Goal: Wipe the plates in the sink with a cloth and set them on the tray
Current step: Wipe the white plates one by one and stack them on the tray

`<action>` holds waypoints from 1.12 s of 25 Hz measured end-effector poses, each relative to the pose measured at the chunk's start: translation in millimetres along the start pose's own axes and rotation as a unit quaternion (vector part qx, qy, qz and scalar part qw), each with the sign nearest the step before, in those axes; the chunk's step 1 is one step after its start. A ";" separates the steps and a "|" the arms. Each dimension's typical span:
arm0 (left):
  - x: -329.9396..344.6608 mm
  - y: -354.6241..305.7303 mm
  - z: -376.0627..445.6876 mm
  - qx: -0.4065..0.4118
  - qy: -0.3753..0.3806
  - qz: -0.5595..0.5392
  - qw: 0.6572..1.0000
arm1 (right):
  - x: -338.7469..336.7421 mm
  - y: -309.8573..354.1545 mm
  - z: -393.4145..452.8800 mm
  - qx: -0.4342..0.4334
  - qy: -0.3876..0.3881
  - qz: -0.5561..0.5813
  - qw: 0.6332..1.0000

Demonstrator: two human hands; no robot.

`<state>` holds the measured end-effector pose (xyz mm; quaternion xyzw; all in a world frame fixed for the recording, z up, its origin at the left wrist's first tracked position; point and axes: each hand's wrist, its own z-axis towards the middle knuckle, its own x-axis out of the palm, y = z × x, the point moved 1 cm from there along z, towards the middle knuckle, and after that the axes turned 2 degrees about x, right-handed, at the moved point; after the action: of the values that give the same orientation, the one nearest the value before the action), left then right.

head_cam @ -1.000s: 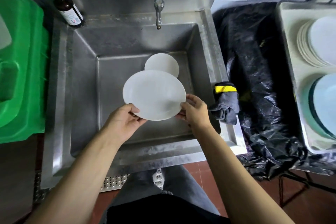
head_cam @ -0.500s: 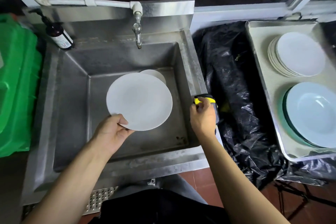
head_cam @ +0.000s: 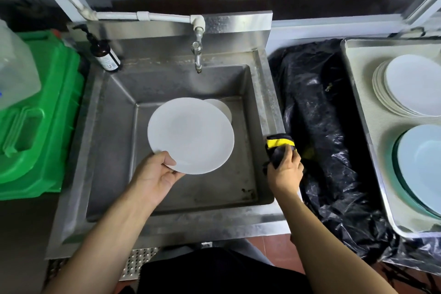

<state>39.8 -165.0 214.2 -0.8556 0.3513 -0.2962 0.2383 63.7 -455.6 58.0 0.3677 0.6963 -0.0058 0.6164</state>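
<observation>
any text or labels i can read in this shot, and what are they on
Brown pump bottle at the sink's back left corner: a white label with small print and a mark near its bottom edge, too small and blurred to read.
Clear plastic container on the green bin: a speck of blue at the frame's left edge, not readable.
Plates, cloth, tray: no text visible.

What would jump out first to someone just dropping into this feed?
The big white plate held over the steel sink by the left hand, with a smaller plate behind it. Next, the right hand gripping the dark, yellow-banded cloth on the sink's right rim, and the tray of stacked plates far right.
</observation>
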 end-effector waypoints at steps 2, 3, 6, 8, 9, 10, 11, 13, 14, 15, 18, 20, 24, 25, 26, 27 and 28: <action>-0.9 -5.5 -1.4 0.002 0.003 0.008 1.000 | -4.3 3.2 0.1 0.004 -0.012 -0.015 1.000; -1.6 -9.0 -2.0 0.003 0.006 0.011 1.000 | -5.6 4.1 1.9 0.004 -0.018 -0.020 1.000; -5.6 -22.4 -7.3 0.026 0.032 0.057 0.998 | -17.4 12.8 -1.5 0.028 -0.038 0.051 0.998; -5.2 -31.9 -11.8 0.045 0.042 0.102 0.993 | -30.3 31.5 -12.8 0.043 -0.071 0.161 0.984; -4.7 -36.0 -13.4 0.055 0.042 0.124 0.990 | -37.6 45.7 -20.8 0.034 -0.086 0.216 0.972; -3.7 -39.8 -14.7 0.064 0.040 0.141 0.987 | -45.6 62.9 -29.4 0.021 -0.092 0.264 0.960; -3.2 -44.0 -15.8 0.071 0.036 0.156 0.985 | -53.1 82.6 -38.1 0.003 -0.091 0.306 0.948; -2.1 -51.3 -17.1 0.079 0.030 0.186 0.979 | -63.6 120.3 -50.9 -0.041 -0.075 0.360 0.929; -1.4 -55.1 -18.2 0.083 0.033 0.199 0.976 | -66.2 136.7 -56.5 -0.060 -0.062 0.379 0.921; -0.7 -57.7 -19.3 0.087 0.037 0.208 0.974 | -66.8 150.5 -61.8 -0.078 -0.049 0.393 0.915; 2.7 -64.9 -22.4 0.112 0.059 0.226 0.966 | -59.1 181.4 -70.9 -0.121 0.000 0.382 0.916; 3.3 -67.0 -22.6 0.126 0.079 0.250 0.957 | -51.2 192.3 -73.4 -0.138 0.029 0.351 0.926; 2.3 -72.2 -21.6 0.141 0.119 0.301 0.935 | -40.4 207.4 -77.3 -0.136 0.054 0.350 0.925; 3.4 -72.8 -22.8 0.147 0.129 0.315 0.929 | -39.2 212.5 -80.0 -0.133 0.061 0.354 0.924; 4.5 -72.8 -23.9 0.151 0.138 0.329 0.922 | -38.9 218.6 -84.8 -0.144 0.066 0.361 0.919; 5.7 -72.3 -24.6 0.154 0.147 0.339 0.916 | -39.4 224.8 -91.2 -0.175 0.070 0.373 0.909; 6.1 -71.9 -24.7 0.154 0.155 0.345 0.913 | -42.1 231.9 -99.2 -0.218 0.073 0.388 0.893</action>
<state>59.8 -128.5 278.1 -0.5775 0.6067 -0.3749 0.3973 98.1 -261.9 221.3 0.4644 0.5256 0.4121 0.5815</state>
